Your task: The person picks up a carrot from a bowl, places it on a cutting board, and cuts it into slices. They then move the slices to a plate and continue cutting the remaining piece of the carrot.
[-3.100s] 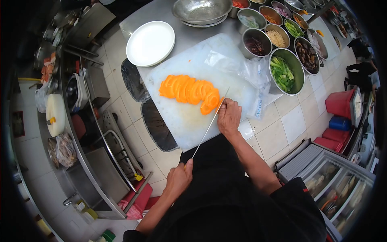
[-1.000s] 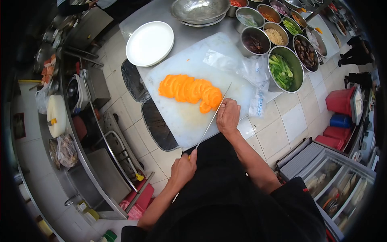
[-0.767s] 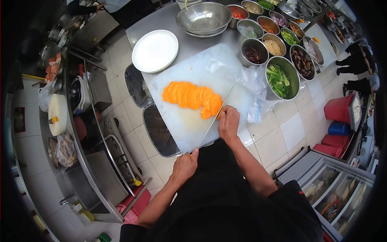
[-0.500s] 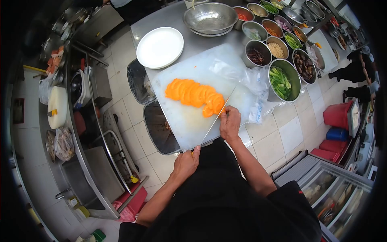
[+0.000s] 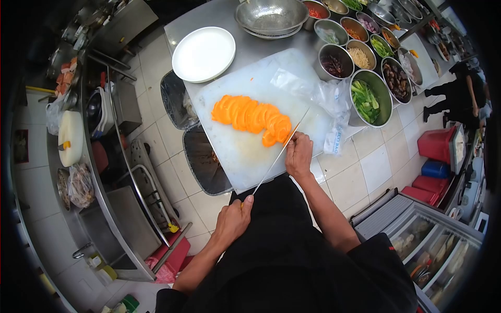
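Observation:
My left hand (image 5: 234, 218) is closed around the handle of a kitchen knife (image 5: 272, 166) at the near edge of the white cutting board (image 5: 229, 156). The long thin blade slants up and to the right across the board. Beside the blade, my right hand (image 5: 299, 155) is closed with fingers curled down; what they hold, if anything, is hidden. Thin round orange slices, which look like carrot (image 5: 251, 116), lie overlapping in a curved row left of the blade. The row's right end lies close to the blade and my right fingertips.
A white plate (image 5: 203, 55) and a metal colander (image 5: 271, 15) stand behind the board. A clear plastic bag (image 5: 334, 101) lies on its right side. Several metal containers, including one with green vegetables (image 5: 389, 104), stand at right. Lined bins (image 5: 206, 175) adjoin the left edge.
My left hand has drawn back toward my body and slightly left, pulling the knife handle with it. My right hand has stayed beside the blade. The view has shifted slightly.

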Available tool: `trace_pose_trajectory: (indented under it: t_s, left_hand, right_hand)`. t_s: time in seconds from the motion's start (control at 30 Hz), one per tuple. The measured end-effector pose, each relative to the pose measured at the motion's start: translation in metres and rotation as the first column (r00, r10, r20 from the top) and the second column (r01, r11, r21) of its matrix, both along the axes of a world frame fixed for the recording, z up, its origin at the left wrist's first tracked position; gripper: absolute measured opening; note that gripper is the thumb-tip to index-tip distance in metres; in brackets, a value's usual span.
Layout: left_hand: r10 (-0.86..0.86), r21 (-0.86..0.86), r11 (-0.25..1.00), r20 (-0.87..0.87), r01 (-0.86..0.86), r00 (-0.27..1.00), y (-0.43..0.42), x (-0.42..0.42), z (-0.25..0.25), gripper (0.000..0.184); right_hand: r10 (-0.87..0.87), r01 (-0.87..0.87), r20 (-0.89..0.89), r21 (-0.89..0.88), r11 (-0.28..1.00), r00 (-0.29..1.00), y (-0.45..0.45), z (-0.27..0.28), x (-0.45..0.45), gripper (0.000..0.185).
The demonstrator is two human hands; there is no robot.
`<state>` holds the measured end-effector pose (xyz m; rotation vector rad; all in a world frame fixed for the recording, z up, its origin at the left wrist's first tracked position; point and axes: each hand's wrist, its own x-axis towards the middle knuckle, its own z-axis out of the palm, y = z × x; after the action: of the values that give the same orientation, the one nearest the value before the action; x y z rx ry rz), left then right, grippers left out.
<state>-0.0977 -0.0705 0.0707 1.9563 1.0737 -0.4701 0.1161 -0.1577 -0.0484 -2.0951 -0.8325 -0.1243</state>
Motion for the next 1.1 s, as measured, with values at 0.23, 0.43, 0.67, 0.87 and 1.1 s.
trace_pose_trajectory:
  t_s: [0.23, 0.43, 0.67, 0.87, 1.1]
  left_hand:
    - [-0.051, 0.044, 0.998, -0.03, 0.053, 0.998, -0.002, -0.017, 0.009, 0.062]
    - [-0.057, 0.065, 0.996, -0.064, 0.062, 0.996, -0.005, -0.016, -0.004, 0.06]
    - [-0.07, 0.102, 0.992, -0.066, 0.076, 0.995, -0.007, -0.01, -0.016, 0.061]
    - [-0.088, 0.086, 0.992, -0.077, 0.094, 0.993, -0.003, 0.009, -0.026, 0.065]
    - [-0.105, 0.128, 0.986, -0.036, 0.109, 0.994, -0.001, 0.017, -0.036, 0.065]
  right_hand:
    - [-0.024, 0.024, 0.0, -0.002, 1.0, 1.0, 0.001, 0.004, 0.0, 0.01]
    - [-0.022, 0.022, -0.01, -0.02, 1.0, 1.0, 0.002, 0.003, -0.001, 0.011]
    - [-0.012, 0.012, -0.014, 0.009, 1.0, 1.0, 0.002, 0.001, 0.001, 0.009]
    - [0.017, -0.018, -0.076, -0.012, 1.0, 0.997, 0.001, -0.006, -0.001, 0.009]
    - [0.041, -0.029, -0.11, 0.107, 0.994, 0.993, -0.006, -0.01, -0.001, 0.017]
